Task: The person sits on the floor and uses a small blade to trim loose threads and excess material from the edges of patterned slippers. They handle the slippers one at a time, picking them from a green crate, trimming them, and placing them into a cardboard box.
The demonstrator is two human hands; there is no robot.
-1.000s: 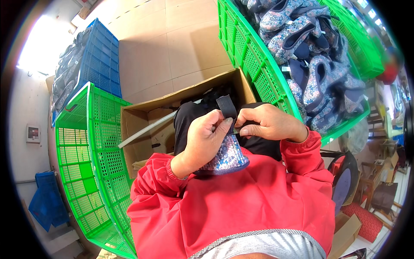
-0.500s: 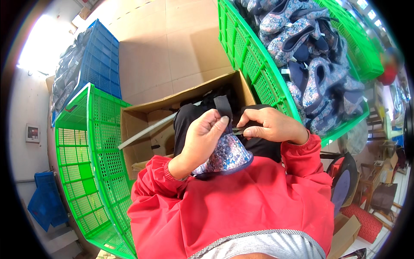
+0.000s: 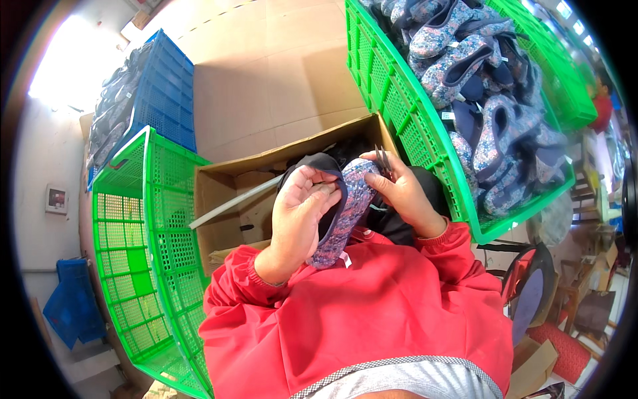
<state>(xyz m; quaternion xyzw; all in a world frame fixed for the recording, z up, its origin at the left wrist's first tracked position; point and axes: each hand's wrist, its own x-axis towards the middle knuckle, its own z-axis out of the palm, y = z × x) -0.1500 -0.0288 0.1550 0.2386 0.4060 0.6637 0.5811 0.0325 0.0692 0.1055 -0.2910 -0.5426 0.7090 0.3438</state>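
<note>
My left hand [image 3: 302, 213] holds a floral blue-and-pink fabric shoe [image 3: 345, 209] by its dark inner edge, sole side turned to the right. My right hand [image 3: 402, 193] grips a small pair of metal snips [image 3: 384, 159] at the shoe's toe end. Both hands are over my lap, above an open cardboard box [image 3: 229, 199]. Red sleeves cover both forearms.
A green mesh crate [image 3: 425, 126] at upper right holds several similar floral shoes [image 3: 478, 86]. An empty green crate [image 3: 143, 253] stands at the left, with a blue crate [image 3: 163, 100] behind it. Dark fabric lies in the box. Clutter and a stool sit at the right.
The shoe has been turned and lifted, its floral side now facing up between my hands. My right hand has shifted to the toe end with the snips.
</note>
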